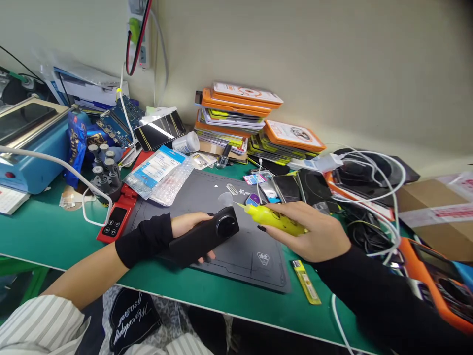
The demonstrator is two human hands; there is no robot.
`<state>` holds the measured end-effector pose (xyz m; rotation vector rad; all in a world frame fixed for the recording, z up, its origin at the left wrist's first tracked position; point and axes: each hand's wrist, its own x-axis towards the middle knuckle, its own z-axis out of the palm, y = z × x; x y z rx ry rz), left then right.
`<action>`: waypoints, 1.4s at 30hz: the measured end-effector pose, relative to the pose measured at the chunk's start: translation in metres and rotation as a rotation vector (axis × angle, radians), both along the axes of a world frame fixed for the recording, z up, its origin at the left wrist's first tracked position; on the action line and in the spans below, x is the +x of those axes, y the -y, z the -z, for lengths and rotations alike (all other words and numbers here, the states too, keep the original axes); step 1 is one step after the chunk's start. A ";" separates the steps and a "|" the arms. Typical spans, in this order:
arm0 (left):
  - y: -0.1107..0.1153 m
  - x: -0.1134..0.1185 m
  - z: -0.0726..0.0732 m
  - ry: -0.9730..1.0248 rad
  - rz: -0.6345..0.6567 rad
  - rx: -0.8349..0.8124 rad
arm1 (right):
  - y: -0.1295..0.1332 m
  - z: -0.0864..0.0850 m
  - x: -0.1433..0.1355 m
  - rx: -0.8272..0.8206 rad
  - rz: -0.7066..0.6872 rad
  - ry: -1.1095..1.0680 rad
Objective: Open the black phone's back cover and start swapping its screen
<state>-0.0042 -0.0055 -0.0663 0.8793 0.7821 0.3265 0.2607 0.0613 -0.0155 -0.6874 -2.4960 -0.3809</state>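
My left hand point(190, 224) is wrapped around a black smartphone point(201, 241), tilted, its round camera bump facing up and to the right. In my right hand point(314, 231) is a yellow squeeze bottle point(275, 219) with a thin needle tip pointing left. That tip is close to the phone's upper right corner; whether they touch I cannot tell. Beneath both hands lies a dark grey work mat point(229, 261). A clear rounded piece point(225, 199) rests on the mat behind the phone. Part of the phone's lower end is hard to make out against the black sleeve.
Stacked orange and yellow boxes point(240, 106) stand against the wall. A yellow packet point(306, 282) lies right of the mat. At the left are a red device point(117, 219), a screwdriver holder point(105, 172) and a blue machine point(33, 148). White cables point(393, 217) and a cardboard box point(439, 212) crowd the right.
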 end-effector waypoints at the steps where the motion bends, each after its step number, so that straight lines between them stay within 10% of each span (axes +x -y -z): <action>1: 0.002 0.001 -0.004 -0.025 -0.026 0.021 | 0.000 0.000 0.001 0.019 -0.012 -0.005; 21: 0.001 0.004 -0.005 0.005 0.000 -0.042 | -0.001 -0.010 0.001 0.075 -0.104 0.095; 27: -0.002 0.000 0.004 0.054 -0.019 -0.064 | 0.004 0.003 0.010 -0.260 0.225 -0.136; 32: -0.006 0.000 0.003 0.057 -0.004 -0.198 | -0.039 0.030 -0.017 -0.889 0.324 -0.763; 42: -0.009 -0.004 0.004 0.037 0.038 -0.266 | -0.125 0.070 -0.059 -0.822 0.260 -0.853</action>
